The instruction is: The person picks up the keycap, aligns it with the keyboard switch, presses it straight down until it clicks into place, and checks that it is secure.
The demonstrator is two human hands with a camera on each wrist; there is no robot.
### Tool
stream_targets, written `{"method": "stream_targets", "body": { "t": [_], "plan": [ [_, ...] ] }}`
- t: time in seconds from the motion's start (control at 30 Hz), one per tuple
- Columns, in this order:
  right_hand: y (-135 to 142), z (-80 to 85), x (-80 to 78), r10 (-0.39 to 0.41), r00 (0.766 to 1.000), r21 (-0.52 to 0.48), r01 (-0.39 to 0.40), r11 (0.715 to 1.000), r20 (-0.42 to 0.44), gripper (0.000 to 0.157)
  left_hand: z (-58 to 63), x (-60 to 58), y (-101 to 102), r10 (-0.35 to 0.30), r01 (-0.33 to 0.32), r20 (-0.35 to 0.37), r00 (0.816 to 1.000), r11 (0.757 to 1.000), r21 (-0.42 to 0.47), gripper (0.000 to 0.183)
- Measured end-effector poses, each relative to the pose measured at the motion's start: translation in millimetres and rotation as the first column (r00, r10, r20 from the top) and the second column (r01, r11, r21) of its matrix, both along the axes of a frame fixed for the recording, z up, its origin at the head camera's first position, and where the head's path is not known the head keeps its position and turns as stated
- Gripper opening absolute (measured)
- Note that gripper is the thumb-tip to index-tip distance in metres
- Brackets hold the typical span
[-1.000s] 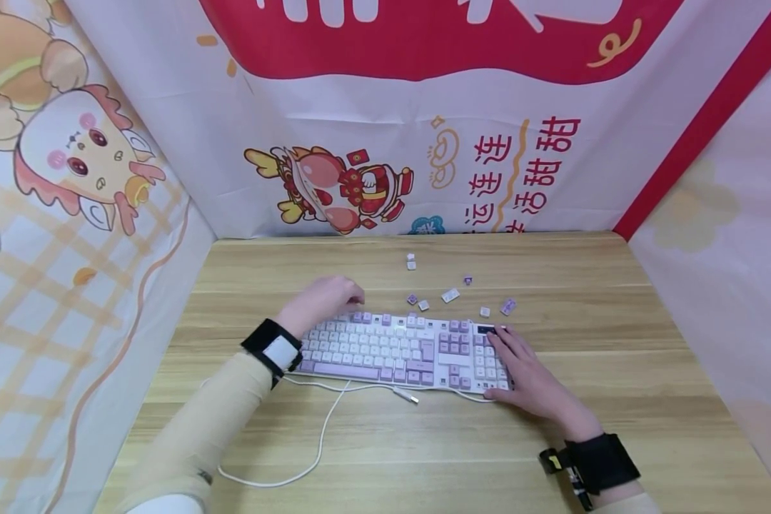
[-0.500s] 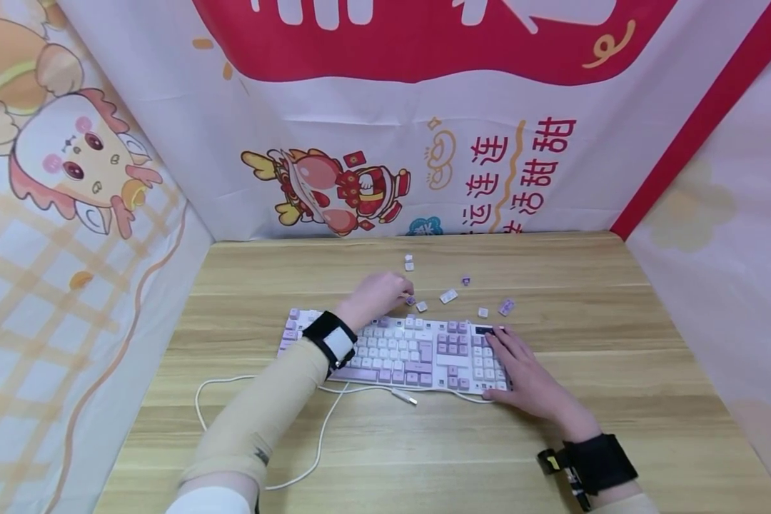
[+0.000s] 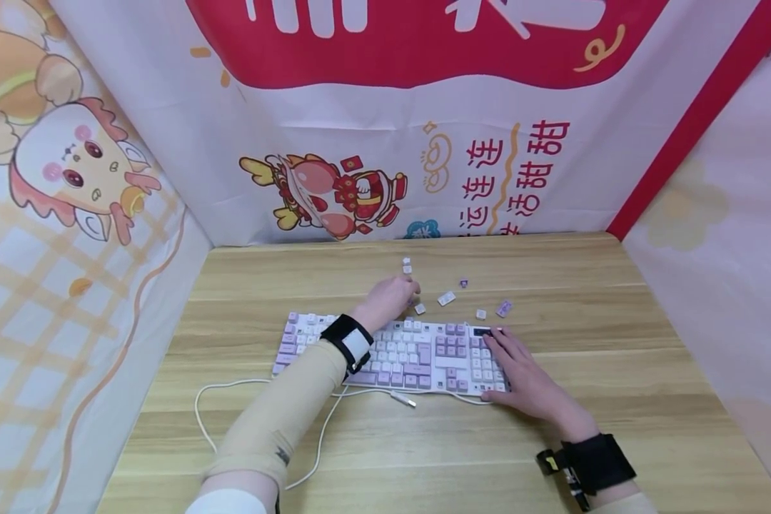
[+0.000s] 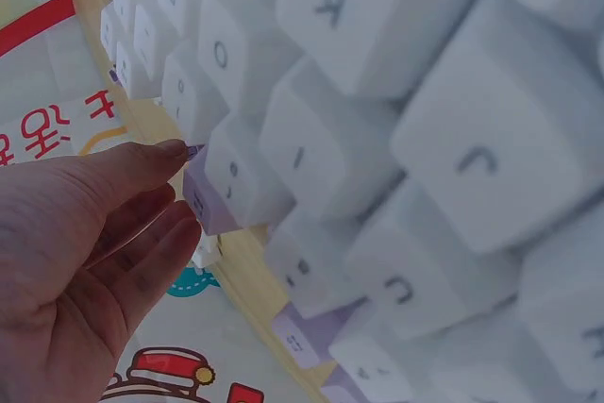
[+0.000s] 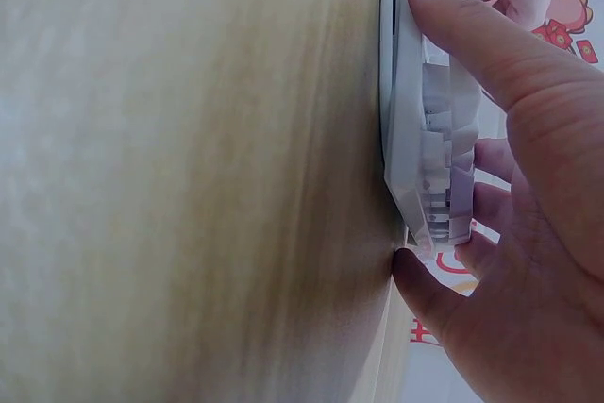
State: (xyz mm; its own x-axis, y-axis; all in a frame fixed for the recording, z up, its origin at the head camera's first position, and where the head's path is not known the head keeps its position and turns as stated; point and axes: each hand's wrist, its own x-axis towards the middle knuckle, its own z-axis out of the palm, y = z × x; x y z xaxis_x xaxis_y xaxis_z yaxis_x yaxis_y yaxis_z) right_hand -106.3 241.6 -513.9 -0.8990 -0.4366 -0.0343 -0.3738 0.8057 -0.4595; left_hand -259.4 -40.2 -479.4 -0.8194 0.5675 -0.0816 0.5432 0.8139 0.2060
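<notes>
A white-and-purple keyboard (image 3: pixel 398 353) lies on the table. My left hand (image 3: pixel 388 296) reaches over its back edge to a loose purple keycap (image 3: pixel 410 303), with the fingertips right at it. In the left wrist view the left fingers bend toward the thumb, whose tip is beside a small purple piece; I cannot tell if they pinch it. My right hand (image 3: pixel 527 378) holds the keyboard's right end, thumb at the front edge and fingers over the number pad. In the right wrist view, the right thumb (image 5: pixel 453 16) lies along the keyboard's edge.
Behind the keyboard lie several loose keycaps: white ones (image 3: pixel 407 269), a long white one (image 3: pixel 446 298), a small purple one (image 3: pixel 464 283) and a long purple one (image 3: pixel 504 308). A white cable (image 3: pixel 231 384) with a USB plug (image 3: pixel 403 399) runs in front. Printed cloth (image 3: pixel 334 114) hangs behind.
My left hand has moved right from the keyboard's upper left to the loose purple keycap behind it. The right hand has stayed on the keyboard's right end.
</notes>
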Motion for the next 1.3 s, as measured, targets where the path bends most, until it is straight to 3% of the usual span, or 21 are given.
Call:
{"method": "stream_targets", "body": {
  "t": [0.47,0.7,1.07,1.3],
  "plan": [
    [2,-2.9,0.4,-0.004,1.000,-0.012,0.004,1.000,-0.008,0.102,-7.7,-0.4,5,-0.072,0.070,-0.023,0.997,0.995,-0.069,0.019],
    [2,-3.4,-0.6,-0.005,1.000,-0.012,0.005,1.000,0.001,0.102,-9.8,-2.3,7,-0.072,0.070,-0.027,0.997,0.995,-0.077,0.018],
    [0,-3.3,-0.9,-0.008,1.000,-0.004,0.008,1.000,0.012,0.101,-13.1,-4.2,-3,-0.011,0.011,0.032,0.999,1.000,-0.012,0.017],
    [0,-5.0,-2.1,-0.003,1.000,0.001,0.003,1.000,0.004,0.103,-16.9,-7.5,-18,-0.019,0.004,0.097,0.995,0.988,0.152,0.018]
  ]
}}
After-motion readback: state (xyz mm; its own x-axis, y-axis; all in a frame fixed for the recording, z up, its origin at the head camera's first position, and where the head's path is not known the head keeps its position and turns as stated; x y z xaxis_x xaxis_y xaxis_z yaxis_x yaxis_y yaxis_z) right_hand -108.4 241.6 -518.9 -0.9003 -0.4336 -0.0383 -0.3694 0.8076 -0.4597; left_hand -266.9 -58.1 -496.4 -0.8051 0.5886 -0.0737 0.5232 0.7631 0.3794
